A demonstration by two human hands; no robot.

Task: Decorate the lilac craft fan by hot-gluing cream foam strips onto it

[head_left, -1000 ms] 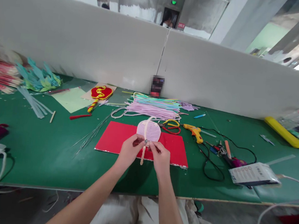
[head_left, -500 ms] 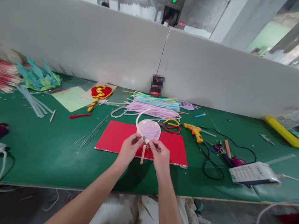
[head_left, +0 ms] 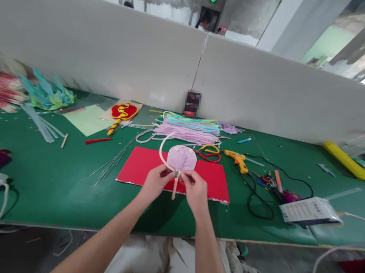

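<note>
Right now both hands are pinched at the neck of a small pink fan (head_left: 182,158), held just above the near edge of the red sheet (head_left: 140,167). Left hand (head_left: 155,182) grips the spot where the round woven face meets the stick; right hand (head_left: 194,189) is closed on the same junction from the other side, fingertips touching the stub handle (head_left: 174,191) that hangs down between them. A cream pipe cleaner (head_left: 163,149) loops off the left rim of the fan, loose end curving up and back, only partly laid against the edge. My read: face is fully woven, handle is on, the edging is what's in progress, with most of the rim not yet wrapped. Can't tell whether the strand is glued or just tucked at the neck. Past the sheet on the green surface (head_left: 50,183): red-and-yellow loops of pipe cleaner, then a yellow glue gun (head_left: 237,161) with its black cord, lying well to the right of the fan. Further back, a pile of pastel pipe cleaners (head_left: 188,130). Far left, a finished red-and-yellow fan (head_left: 122,113) on card. White partition (head_left: 112,55) closes it off behind.
</note>
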